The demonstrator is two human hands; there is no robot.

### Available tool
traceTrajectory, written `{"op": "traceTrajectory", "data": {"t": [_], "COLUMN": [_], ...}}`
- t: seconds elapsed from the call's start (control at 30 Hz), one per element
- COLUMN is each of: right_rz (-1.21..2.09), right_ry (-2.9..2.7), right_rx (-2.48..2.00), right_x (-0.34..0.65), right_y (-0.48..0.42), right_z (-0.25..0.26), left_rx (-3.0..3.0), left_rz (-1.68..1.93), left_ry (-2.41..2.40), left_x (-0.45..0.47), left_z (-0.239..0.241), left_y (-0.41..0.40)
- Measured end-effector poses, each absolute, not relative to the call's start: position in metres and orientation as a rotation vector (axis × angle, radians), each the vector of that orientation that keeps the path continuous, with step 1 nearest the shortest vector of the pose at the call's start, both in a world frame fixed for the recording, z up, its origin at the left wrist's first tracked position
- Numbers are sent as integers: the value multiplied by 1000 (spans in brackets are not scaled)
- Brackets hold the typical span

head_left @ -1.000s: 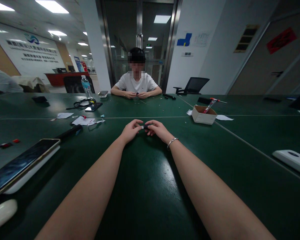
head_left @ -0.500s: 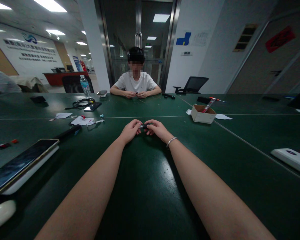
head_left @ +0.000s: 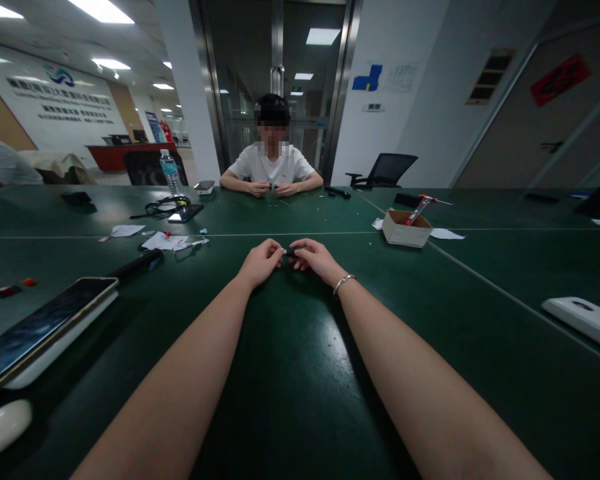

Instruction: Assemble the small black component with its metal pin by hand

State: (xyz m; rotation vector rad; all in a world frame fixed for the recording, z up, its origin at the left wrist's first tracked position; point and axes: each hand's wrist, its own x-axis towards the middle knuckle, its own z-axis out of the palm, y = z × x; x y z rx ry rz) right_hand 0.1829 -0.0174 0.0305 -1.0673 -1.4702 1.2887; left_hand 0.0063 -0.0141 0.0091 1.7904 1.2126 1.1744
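Note:
A small black piece with a shiny metallic end (head_left: pixel 291 252) is held just above the green table between my two hands. My left hand (head_left: pixel 261 262) is closed, its thumb and fingertips pinching the metallic end at the left. My right hand (head_left: pixel 317 259), with a silver bracelet at the wrist, is pinched around the black body from the right. Fingers hide much of the piece, and its exact kind is too small to make out.
Left on the green table (head_left: pixel 280 373) lie a phone on a white box (head_left: pixel 55 327), a white mouse (head_left: pixel 3 427) and scraps of paper (head_left: pixel 164 241). A small carton (head_left: pixel 406 230) holding a red-ended tool stands right. Opposite sits a person (head_left: pixel 273 160) handling something small.
My left fingertips have shifted slightly right, covering more of the metallic end. My right hand has hardly moved. The hands of the person opposite have changed position slightly.

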Motion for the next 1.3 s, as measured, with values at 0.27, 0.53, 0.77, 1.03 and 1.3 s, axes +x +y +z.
{"op": "traceTrajectory", "data": {"t": [0.27,0.53,0.77,1.03,1.3], "right_rz": [1291,1296,1271,1288,1303], "right_ry": [-1470,-1456,-1454,-1426,-1434], "right_rx": [-1059,-1063,-1073,-1078,-1029], "right_x": [182,182,182,184,186], "right_y": [-16,-15,-17,-16,-17], "right_z": [29,29,30,29,28], "left_rx": [1781,1662,1701,1824,1708], "left_rz": [1230,1216,1188,1152,1208], "left_ry": [1172,1119,1165,1438,1428], "left_x": [8,9,9,5,-3], "left_z": [17,15,13,9,8], "left_y": [-22,-18,-15,-10,-7]}}
